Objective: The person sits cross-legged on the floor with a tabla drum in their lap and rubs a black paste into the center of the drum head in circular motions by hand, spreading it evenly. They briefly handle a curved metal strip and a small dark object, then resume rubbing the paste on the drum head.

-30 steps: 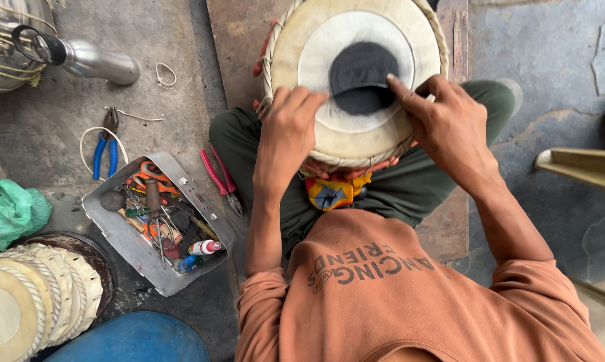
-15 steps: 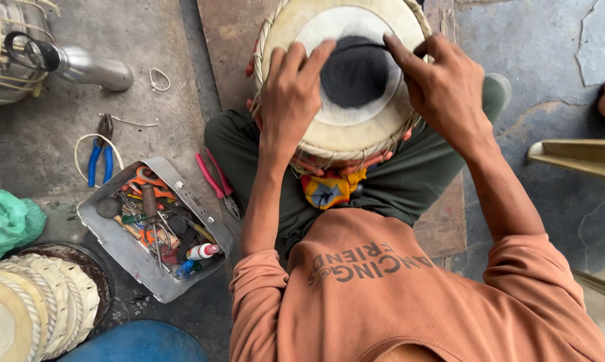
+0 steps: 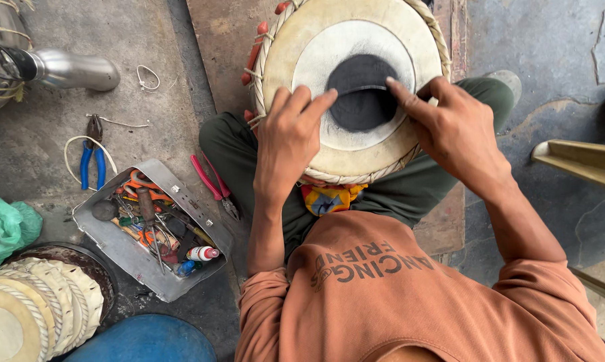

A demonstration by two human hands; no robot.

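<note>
In the head view, a rough grey concrete floor [image 3: 41,144] is seen, cracked at the upper right, with a brown wooden board [image 3: 225,40] laid on it beneath the seated person. No walls are shown.

One drum [image 3: 356,87] is held in the lap, against green trousers, its round pale skin turned up to the camera and a black circular patch [image 3: 361,100] set at its centre; its rim is laced with cord and red pegs are seen at its left edge. Two hands are laid on the skin. The left hand [image 3: 290,137] is rested flat on the lower left of the head, its fingers extended and loosely together, the fingertips touching the edge of the black patch; nothing is gripped. The right hand [image 3: 453,127] is placed on the right side, its fingers bent and its forefinger stretched onto the patch; whether anything is pinched there cannot be told.

To the left, one open metal tin [image 3: 125,251] of small tools is counted, with one small white bottle [image 3: 202,253] in it. One pair of blue-handled pliers [image 3: 91,161] and one pair of pink-handled pliers [image 3: 212,184] are laid on the floor. One steel flask [image 3: 68,69] is seen at the upper left, one green bag [image 3: 4,228] at the left edge, and a stack of spare drum skins [image 3: 34,308] at the lower left, beside one blue round object [image 3: 145,338].
</note>
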